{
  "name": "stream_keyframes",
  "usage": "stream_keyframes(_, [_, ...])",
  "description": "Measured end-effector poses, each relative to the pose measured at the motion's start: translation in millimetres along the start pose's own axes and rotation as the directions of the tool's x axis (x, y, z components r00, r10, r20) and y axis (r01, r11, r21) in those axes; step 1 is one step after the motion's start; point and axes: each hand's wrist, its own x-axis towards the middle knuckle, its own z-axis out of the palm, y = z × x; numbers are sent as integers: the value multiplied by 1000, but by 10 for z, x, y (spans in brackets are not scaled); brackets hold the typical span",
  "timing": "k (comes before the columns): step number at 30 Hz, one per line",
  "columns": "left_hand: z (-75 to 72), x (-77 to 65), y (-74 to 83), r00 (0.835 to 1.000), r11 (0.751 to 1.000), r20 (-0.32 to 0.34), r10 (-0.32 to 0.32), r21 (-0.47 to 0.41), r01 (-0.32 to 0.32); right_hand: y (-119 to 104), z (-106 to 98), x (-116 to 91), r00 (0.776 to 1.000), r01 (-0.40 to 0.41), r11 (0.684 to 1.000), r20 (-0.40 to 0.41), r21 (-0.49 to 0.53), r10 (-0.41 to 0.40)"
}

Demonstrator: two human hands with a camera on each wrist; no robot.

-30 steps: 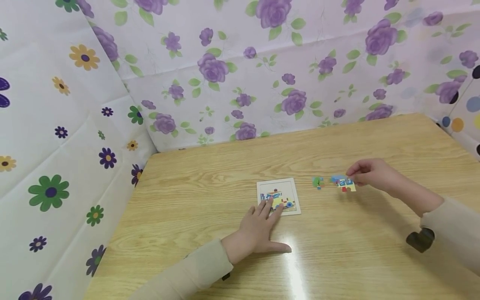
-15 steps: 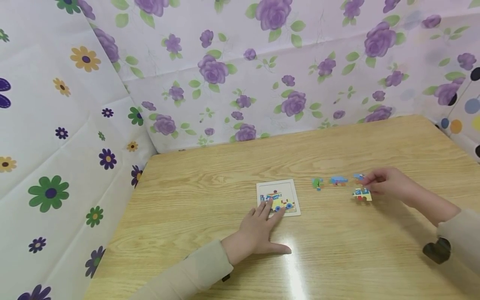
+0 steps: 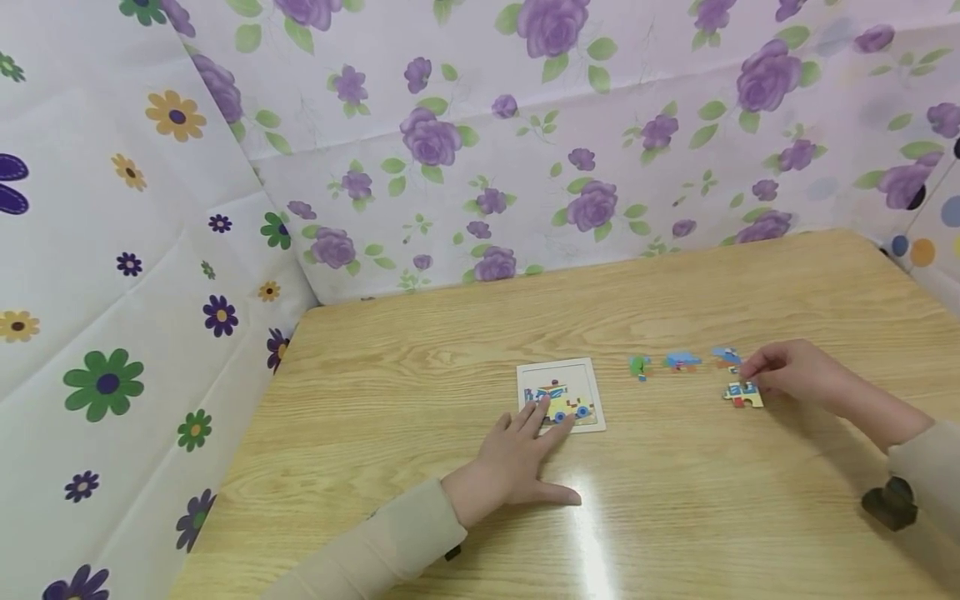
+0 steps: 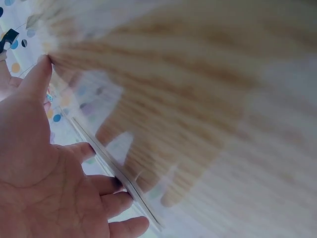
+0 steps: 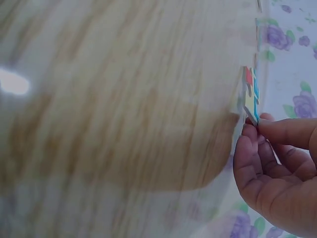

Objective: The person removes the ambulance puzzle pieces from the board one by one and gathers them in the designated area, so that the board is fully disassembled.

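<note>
My right hand (image 3: 798, 372) pinches a yellow jigsaw puzzle piece (image 3: 741, 395) with blue windows and a red patch between thumb and fingertips. In the right wrist view that puzzle piece (image 5: 251, 94) tilts up from the thumb tip. My left hand (image 3: 513, 454) lies with spread, straight fingers over the lower part of a white-framed puzzle tray (image 3: 528, 371). Inside the frame a yellow vehicle with blue wheels shows, partly hidden by the fingers. In the left wrist view the fingertips of the left hand (image 4: 59, 183) rest along the edge of the tray (image 4: 111, 163).
Three loose puzzle pieces lie in a row right of the tray: a green one (image 3: 639, 367), a blue one (image 3: 682, 360) and another blue one (image 3: 726, 356) close to the right hand. The wooden table (image 3: 405, 358) meets flowered cloth (image 3: 465, 167) behind and at the left.
My right hand has moved right and slightly nearer with the yellow puzzle piece, away from the blue piece it overlapped. The left hand stays on the tray.
</note>
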Motion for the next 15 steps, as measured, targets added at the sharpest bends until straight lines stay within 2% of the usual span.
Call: stream_keyframes(15, [11, -8, 5, 1000, 1000, -11, -19, -4, 19, -35, -15, -6, 999, 40, 999, -30, -35, -41])
